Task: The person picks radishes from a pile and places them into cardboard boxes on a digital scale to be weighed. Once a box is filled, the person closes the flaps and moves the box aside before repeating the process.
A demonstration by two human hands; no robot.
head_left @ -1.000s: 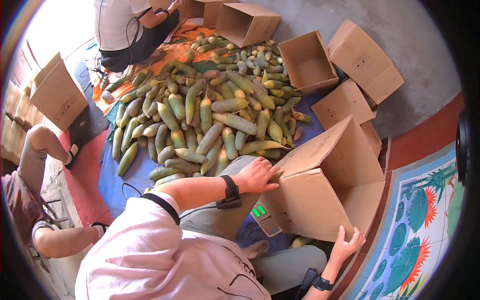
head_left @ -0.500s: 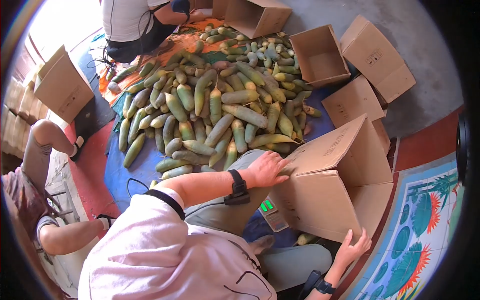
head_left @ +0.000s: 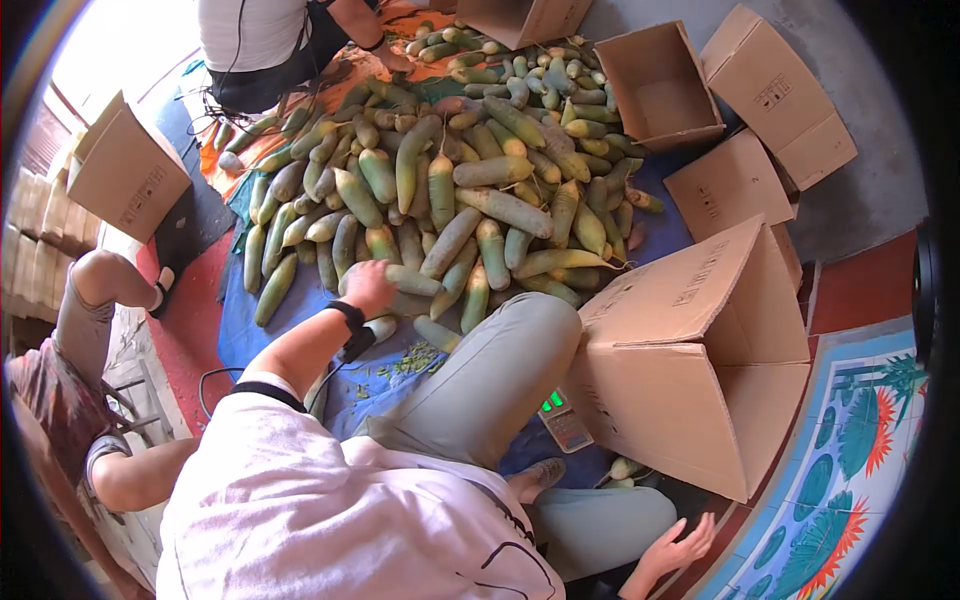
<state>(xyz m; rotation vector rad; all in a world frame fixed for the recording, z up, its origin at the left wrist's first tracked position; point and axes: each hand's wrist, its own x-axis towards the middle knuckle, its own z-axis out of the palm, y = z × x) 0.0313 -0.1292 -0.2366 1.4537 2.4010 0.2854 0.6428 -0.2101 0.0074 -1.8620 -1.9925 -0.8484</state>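
My left hand point(head_left: 368, 287) reaches to the near edge of a heap of green radishes point(head_left: 490, 171). Its fingers curl down over the end of one green radish point(head_left: 412, 281), with the fingertips partly hidden. Low on the right, my right hand point(head_left: 680, 548) is open, palm up and fingers apart, holding nothing. A cardboard box point(head_left: 650, 395) lies tilted with its open side to the right, beside my raised knee. Under its near side a scale point(head_left: 566, 428) shows green lit digits, partly covered by the box.
Several more boxes, among them an open carton point(head_left: 660, 90), stand at the back right. Another box point(head_left: 130, 170) stands at the left. A person in a white top point(head_left: 255, 40) crouches behind the heap; another person's legs point(head_left: 110, 280) are at left. Blue sheeting point(head_left: 240, 325) lies underneath.
My left hand has left the box and moved left to the radishes. My right hand has let go of the box's lower edge and dropped below it. The box stays tilted.
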